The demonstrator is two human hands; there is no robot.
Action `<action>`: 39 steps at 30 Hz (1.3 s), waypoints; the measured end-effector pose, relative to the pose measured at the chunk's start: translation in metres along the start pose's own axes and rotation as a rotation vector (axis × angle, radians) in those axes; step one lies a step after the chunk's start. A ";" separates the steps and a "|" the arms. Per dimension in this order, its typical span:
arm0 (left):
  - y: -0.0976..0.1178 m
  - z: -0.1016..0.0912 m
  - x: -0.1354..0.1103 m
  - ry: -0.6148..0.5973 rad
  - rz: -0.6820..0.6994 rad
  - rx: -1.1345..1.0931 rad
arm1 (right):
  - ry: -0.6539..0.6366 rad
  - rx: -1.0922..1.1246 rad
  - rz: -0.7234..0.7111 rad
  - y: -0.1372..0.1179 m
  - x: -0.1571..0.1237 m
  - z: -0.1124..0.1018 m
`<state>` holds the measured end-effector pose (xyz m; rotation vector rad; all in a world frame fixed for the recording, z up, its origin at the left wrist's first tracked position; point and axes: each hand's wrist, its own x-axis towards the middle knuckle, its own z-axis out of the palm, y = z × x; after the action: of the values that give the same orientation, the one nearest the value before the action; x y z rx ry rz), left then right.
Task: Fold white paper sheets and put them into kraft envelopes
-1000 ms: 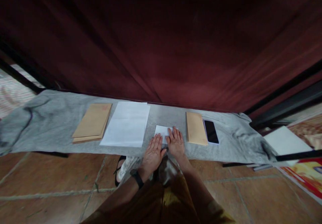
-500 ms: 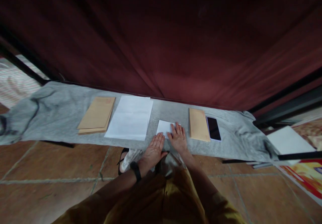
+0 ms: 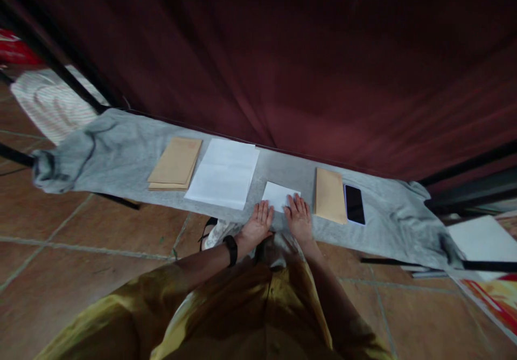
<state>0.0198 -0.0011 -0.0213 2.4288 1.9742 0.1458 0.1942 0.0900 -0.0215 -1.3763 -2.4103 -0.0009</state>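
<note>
A small folded sheet of white paper (image 3: 278,194) lies flat on the grey cloth in front of me. My left hand (image 3: 258,222) rests at its near left corner, fingers stretched out and flat. On its right side lies my right hand (image 3: 299,217), palm down with the fingers extended over the paper's edge. Left of the hands is a stack of larger white sheets (image 3: 224,172). To the right, close to my right hand, sits a brown envelope (image 3: 330,195). Neither hand grips anything.
A stack of brown envelopes (image 3: 176,161) lies at the left of the narrow cloth-covered bench (image 3: 121,155). A phone (image 3: 355,205) is right of the single envelope. A dark red curtain (image 3: 283,80) hangs behind. White board (image 3: 482,239) stands lower right.
The camera view has turned, so the bench appears tilted and shifted to the right. More of the small white paper shows, as my hands have drawn slightly towards its near edge.
</note>
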 end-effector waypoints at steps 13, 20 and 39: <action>-0.003 0.001 0.000 -0.025 0.001 -0.039 | 0.089 0.129 0.093 0.007 -0.012 0.001; -0.003 0.002 -0.001 -0.009 -0.021 -0.064 | 0.106 0.167 0.155 0.006 -0.013 0.000; 0.000 -0.003 -0.005 0.029 -0.042 0.037 | 0.110 0.507 0.574 0.008 0.042 0.011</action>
<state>0.0189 -0.0060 -0.0187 2.4186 2.0566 0.1472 0.1780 0.1311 -0.0199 -1.6845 -1.6821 0.6147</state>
